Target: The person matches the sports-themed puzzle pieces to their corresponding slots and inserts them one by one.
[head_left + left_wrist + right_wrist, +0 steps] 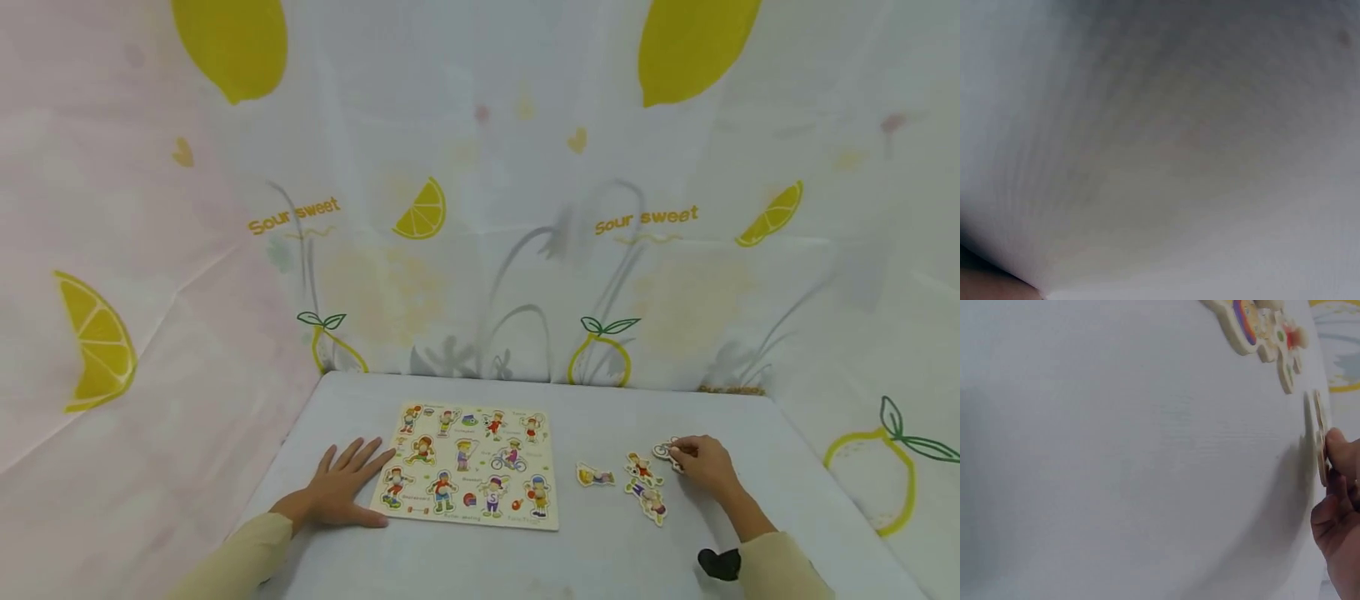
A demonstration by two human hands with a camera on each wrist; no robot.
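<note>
So my right hand [707,468] is out at about 3 o'clock from the puzzle board [444,457], thumb and fingertips pinching a small cut-out piece [664,451] with what looks like a wheel on it. The right wrist cam gets that piece nearly edge-on, and honestly I can't tell whether it's fully clear of the white table [600,550]. My left hand [347,485] isn't gripping anything: fingers spread and straight, palm down at the board's 9 o'clock side, index fingertip right at its edge and thumb near the 7 o'clock corner. The board itself lies flat, full of cartoon kids doing sports, one on a blue bike. Between it and my right hand there are three loose ones: a lone piece [597,476] just off the board at 3 o'clock, then a red-topped figure [643,469] with a purple-and-white figure [647,500] at its 6 o'clock, so close I can't say if they touch. Lemon-print cloth [517,167] hangs behind at 12 o'clock. Left wrist cam's mostly pale blur, with a bit of skin down at 7.
</note>
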